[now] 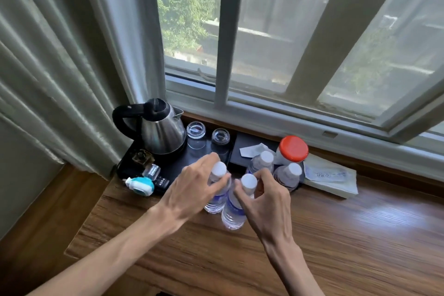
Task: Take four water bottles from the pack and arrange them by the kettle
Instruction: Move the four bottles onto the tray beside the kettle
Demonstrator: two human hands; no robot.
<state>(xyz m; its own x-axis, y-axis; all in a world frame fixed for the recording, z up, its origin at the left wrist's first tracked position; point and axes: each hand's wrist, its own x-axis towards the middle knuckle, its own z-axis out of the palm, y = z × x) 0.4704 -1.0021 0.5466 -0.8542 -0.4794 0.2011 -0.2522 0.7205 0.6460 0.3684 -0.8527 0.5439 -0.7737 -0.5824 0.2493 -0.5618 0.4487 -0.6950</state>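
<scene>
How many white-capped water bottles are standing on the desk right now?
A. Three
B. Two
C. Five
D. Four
D. Four white caps show: the left hand holds one bottle, the right hand holds a second bottle, and two more bottles stand behind them, in front of the red-lidded jar.

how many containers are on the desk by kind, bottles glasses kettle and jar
Water bottles with white caps: 4
Upturned clear glasses: 2
Steel kettle: 1
Jar with red lid: 1
Total: 8
The left hand and right hand each grip one front bottle.
</scene>
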